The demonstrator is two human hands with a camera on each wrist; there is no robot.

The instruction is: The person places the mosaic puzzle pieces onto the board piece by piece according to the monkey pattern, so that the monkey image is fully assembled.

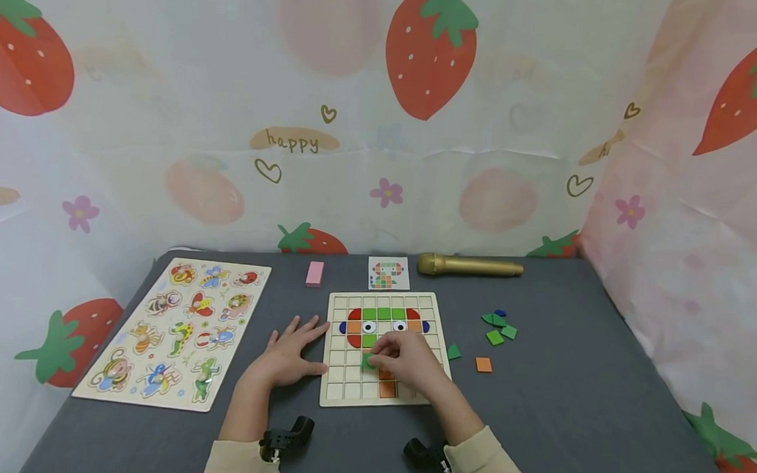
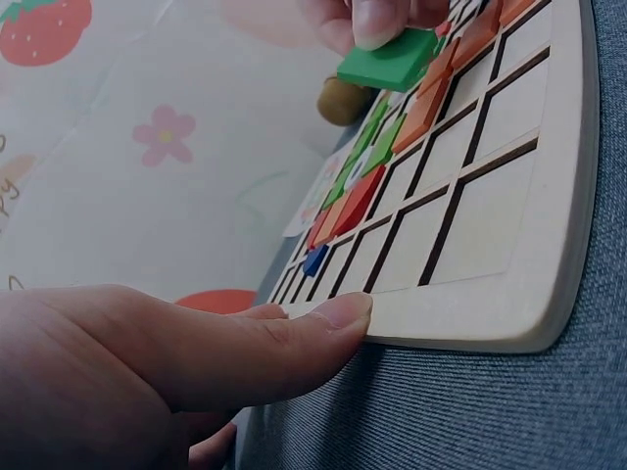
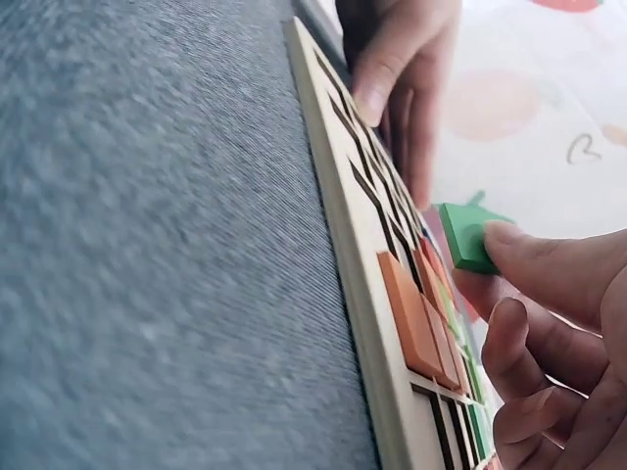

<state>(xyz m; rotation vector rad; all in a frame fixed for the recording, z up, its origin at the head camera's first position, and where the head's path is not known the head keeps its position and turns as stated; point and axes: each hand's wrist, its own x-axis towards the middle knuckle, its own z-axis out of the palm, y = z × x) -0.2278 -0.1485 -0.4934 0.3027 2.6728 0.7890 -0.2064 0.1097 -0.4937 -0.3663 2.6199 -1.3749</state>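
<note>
My right hand [image 1: 409, 363] pinches a green tile [image 3: 468, 238] between thumb and finger, over the lower middle of a wooden grid board [image 1: 338, 390]. In the left wrist view the green tile [image 2: 387, 61] is tilted above the cells. My left hand [image 1: 287, 355] has its fingers spread, with thumb and fingertips at the board's left edge. Red, green, orange and blue pieces and two eye pieces fill part of the grid as a face. Below the face, orange tiles [image 1: 388, 390] sit in cells, partly hidden by my right hand.
Loose green tiles [image 1: 495, 337], a blue piece [image 1: 500, 313] and an orange tile [image 1: 483, 365] lie right of the board. Behind it are a pattern card [image 1: 388, 273], a pink block [image 1: 314, 274] and a gold microphone [image 1: 471, 266]. An insect puzzle board [image 1: 175, 334] lies left.
</note>
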